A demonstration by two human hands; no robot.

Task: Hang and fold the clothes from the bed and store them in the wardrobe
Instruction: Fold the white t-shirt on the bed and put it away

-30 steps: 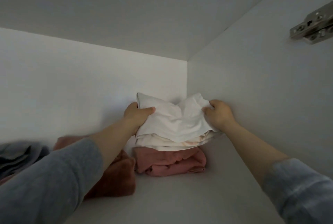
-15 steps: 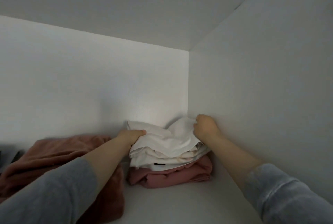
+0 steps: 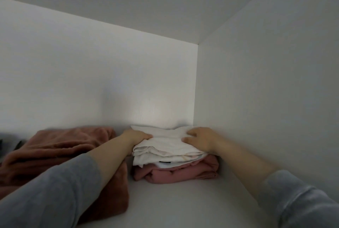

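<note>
A folded white garment [image 3: 166,142] lies on top of a stack in the wardrobe shelf's back right corner, over more pale folded pieces and a folded pink garment [image 3: 176,172] at the bottom. My left hand [image 3: 136,136] grips the white garment's left edge, thumb on top. My right hand [image 3: 200,138] rests on its right side, fingers spread and pressing down. Both forearms reach in from grey sleeves.
A rust-brown fleecy cloth [image 3: 60,147] lies bunched to the left of the stack, partly under my left arm. The white shelf floor [image 3: 183,205] shows in front of the stack. The wardrobe's side wall [image 3: 266,99] stands close on the right, its top panel overhead.
The white garment has come down from raised and bunched to flat on the stack. My right hand went from a closed grip to spread fingers on top.
</note>
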